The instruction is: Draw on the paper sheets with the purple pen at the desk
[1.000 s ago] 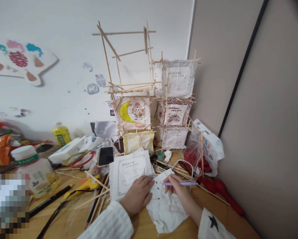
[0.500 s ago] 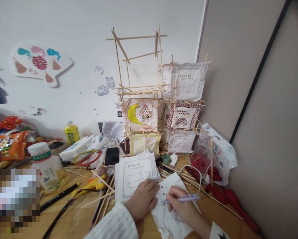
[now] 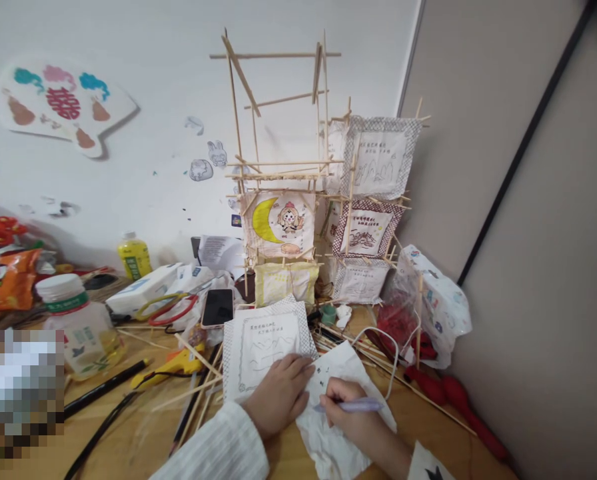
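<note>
A crumpled white sheet [image 3: 329, 437], thin like tissue or cloth, lies in front of me with a few dark pen marks near its upper left. My right hand [image 3: 351, 413] grips a light purple pen [image 3: 361, 405] over it, the tip pointing left below those marks. Whether the tip touches the sheet I cannot tell. My left hand [image 3: 277, 393] lies flat, fingers a little bent, across the lower right of a printed sheet [image 3: 243, 333] with a patterned border, mountain lines and writing. Its fingertips reach the white sheet's left edge. Another bordered sheet shows beneath the printed one.
Behind the sheets stands a stick frame [image 3: 278, 177] with decorated panels. On the left are a phone [image 3: 217, 308], a yellow glue gun [image 3: 176, 367], a black marker [image 3: 106, 388], loose sticks and a bottle [image 3: 86, 333]. Red balloons [image 3: 453, 393] and a plastic bag [image 3: 441, 313] lie right.
The view has shifted slightly, moving most things left. The pen lies flatter and its tip sits a little lower and further left on the sheet. My left hand stays in place.
</note>
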`<state>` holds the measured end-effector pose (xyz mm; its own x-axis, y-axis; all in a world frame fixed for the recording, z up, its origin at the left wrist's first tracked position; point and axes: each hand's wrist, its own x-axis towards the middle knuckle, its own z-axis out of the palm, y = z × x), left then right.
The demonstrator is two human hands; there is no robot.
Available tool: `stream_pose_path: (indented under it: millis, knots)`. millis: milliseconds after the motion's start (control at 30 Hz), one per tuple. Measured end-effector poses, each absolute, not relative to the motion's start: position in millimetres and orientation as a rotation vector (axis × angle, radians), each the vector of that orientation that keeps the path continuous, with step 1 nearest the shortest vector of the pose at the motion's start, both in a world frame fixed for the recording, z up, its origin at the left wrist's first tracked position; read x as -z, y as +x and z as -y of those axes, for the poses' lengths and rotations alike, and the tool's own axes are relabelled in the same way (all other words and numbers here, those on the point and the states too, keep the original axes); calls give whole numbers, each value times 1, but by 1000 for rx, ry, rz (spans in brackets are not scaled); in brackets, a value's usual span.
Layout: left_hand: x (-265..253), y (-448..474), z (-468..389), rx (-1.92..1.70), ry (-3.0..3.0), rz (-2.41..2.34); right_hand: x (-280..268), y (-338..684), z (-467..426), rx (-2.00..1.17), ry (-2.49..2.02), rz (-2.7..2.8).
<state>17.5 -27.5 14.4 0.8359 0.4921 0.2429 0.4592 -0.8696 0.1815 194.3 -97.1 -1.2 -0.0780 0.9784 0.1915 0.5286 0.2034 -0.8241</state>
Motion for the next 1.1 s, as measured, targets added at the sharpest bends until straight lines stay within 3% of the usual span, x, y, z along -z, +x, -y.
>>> stream_pose_path:
  millis: [1100]
  knots:
    - [-15, 18, 27, -445, 2919, -739, -3, 194, 100, -704, -1474, 1774]
